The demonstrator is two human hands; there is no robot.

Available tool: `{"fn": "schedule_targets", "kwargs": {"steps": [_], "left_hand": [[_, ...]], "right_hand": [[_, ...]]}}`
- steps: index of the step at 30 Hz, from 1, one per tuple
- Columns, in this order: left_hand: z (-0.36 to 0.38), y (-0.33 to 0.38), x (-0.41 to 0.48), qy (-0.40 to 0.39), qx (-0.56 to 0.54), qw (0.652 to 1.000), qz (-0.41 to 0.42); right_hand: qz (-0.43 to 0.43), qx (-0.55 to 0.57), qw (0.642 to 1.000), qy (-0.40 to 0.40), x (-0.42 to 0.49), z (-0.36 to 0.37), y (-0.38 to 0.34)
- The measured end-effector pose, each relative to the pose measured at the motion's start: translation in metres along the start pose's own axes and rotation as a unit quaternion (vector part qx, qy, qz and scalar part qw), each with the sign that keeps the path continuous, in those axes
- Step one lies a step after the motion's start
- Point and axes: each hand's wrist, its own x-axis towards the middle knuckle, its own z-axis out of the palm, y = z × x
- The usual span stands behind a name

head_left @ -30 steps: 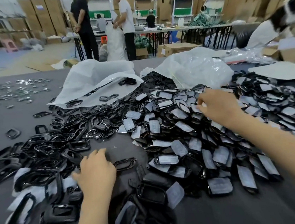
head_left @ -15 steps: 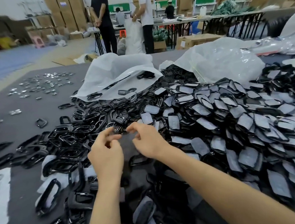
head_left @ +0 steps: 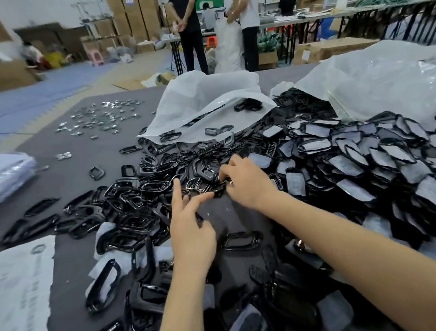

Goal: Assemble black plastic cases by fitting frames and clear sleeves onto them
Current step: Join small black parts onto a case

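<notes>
A heap of glossy black frames [head_left: 136,198] covers the middle left of the grey table [head_left: 67,156]. To the right lies a bigger heap of black cases in clear sleeves [head_left: 355,170]. My right hand [head_left: 247,181] pinches a small black piece [head_left: 220,187] at the near edge of the frame heap, fingers curled round it. My left hand [head_left: 190,230] is just below and left of it, index finger pointing up and another finger stretched out to touch the same piece. More black cases [head_left: 243,241] lie beneath my forearms.
A white bag [head_left: 206,101] and a clear bag [head_left: 387,81] spill parts at the back. Small shiny metal pieces [head_left: 98,120] are scattered far left. A stack of clear plastic [head_left: 1,177] and a white sheet [head_left: 16,298] lie at the left edge. People [head_left: 187,24] stand beyond the table.
Both hands have moved forward to the edge of the frame heap. The left hand's pinch has loosened into outstretched fingers, while the right hand keeps pinching a black piece.
</notes>
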Motion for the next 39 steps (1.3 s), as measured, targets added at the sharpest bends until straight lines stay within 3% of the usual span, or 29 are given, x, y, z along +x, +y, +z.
{"fn": "schedule_targets", "kwargs": {"steps": [3, 6, 11, 14, 19, 22, 26, 32, 36, 39], "left_hand": [[0.002, 0.005, -0.001, 0.023, 0.001, 0.998, 0.066], [0.004, 0.003, 0.001, 0.064, 0.015, 0.99, 0.124], [0.014, -0.009, 0.002, 0.042, -0.012, 0.999, 0.001], [0.01, -0.005, 0.002, 0.043, -0.058, 0.996, -0.058], [0.015, 0.001, -0.001, 0.039, -0.192, 0.976, -0.091], [0.023, 0.004, -0.005, 0.044, -0.262, 0.959, -0.095], [0.034, 0.006, -0.008, 0.032, -0.316, 0.944, -0.096], [0.047, 0.013, -0.007, -0.027, -0.241, 0.968, -0.071], [0.049, 0.022, -0.008, -0.098, -0.224, 0.97, -0.002], [0.045, 0.022, -0.009, -0.12, -0.279, 0.953, -0.001]], "right_hand": [[-0.035, -0.013, 0.997, -0.064, 0.002, 0.005, -0.002], [-0.07, -0.017, 0.995, -0.075, 0.003, 0.004, -0.002], [-0.088, -0.048, 0.99, -0.103, 0.003, -0.007, 0.001], [-0.112, -0.066, 0.991, -0.044, -0.01, -0.005, 0.005], [-0.022, 0.139, 0.987, 0.074, -0.032, -0.023, 0.012], [0.059, 0.253, 0.958, 0.12, -0.06, -0.037, 0.013], [0.11, 0.386, 0.908, 0.122, -0.105, -0.039, 0.007], [0.171, 0.468, 0.837, 0.226, -0.127, -0.029, 0.012], [0.173, 0.477, 0.829, 0.235, -0.129, -0.027, 0.016], [0.172, 0.49, 0.819, 0.245, -0.131, -0.025, 0.017]]}}
